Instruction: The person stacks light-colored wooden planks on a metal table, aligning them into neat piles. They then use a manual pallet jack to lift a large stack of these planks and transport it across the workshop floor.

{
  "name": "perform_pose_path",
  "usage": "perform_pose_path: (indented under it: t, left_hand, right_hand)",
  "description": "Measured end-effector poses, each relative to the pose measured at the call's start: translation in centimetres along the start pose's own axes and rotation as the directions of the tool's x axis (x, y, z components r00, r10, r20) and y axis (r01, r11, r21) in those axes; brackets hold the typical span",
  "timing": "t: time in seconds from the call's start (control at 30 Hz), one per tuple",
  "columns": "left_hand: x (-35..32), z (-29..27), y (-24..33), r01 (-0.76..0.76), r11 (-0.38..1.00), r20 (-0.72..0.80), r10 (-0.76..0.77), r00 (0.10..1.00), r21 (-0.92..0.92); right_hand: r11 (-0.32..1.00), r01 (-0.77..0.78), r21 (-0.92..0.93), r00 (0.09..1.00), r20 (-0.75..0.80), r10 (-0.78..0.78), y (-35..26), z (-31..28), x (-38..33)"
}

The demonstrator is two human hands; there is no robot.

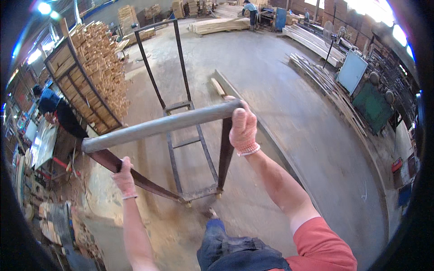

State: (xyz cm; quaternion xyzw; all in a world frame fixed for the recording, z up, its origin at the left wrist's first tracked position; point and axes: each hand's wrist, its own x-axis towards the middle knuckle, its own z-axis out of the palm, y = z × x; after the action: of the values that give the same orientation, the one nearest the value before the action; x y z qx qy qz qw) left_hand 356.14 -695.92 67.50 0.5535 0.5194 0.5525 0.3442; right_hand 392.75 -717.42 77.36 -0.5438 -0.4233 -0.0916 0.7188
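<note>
You stand at the near end of a metal cart (176, 123) on the concrete floor (253, 63), its open, ladder-like base reaching away from you and a tall hoop (181, 58) rising at its far end. Your gloved left grip (125, 178) is closed around the cart's left post (147, 184), below the round grey handle (135, 133). Your gloved right grip (243, 128) is closed over the handle's right end, just where the right post (225, 153) meets it; the thumb shows on your side, while most of the fingers are hidden behind the bar. Your foot (211, 212) is close to the cart's near crossbar.

A long rail (275, 149) lies along the floor to the right of the cart, with a short wood block (217, 86) just beside its far end. To your left, a tilted metal frame (86, 97) stands against a tall wood stack (101, 67), and a co-worker (58, 108) leans over a worktop (44, 147). Farther off, another person (252, 13) stands beside piled planks (221, 25). Over on your right are long strips (327, 92), a fan (328, 32), a pale board (352, 71) and a green panel (372, 107)
</note>
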Motion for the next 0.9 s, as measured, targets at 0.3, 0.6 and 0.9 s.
perform_pose_path:
  t: [0.3,0.6,0.9]
  left_hand:
    - [28.3,25.8,-2.6,-0.075,0.996,0.101,0.069,0.992,0.052]
    - [59.3,50.1,-7.1,-0.129,0.99,0.067,0.125,0.99,0.056]
    - [92.0,70.9,-10.9,-0.116,0.993,0.104,0.116,0.988,0.002]
  right_hand:
    - [0.991,-0.131,-0.021,0.987,-0.101,0.129,27.7,19.5,23.4]
    - [0.998,-0.021,0.053,0.99,-0.14,0.029,51.7,41.6,45.7]
    - [0.992,-0.123,0.026,0.992,-0.009,0.123,73.0,64.0,67.1]
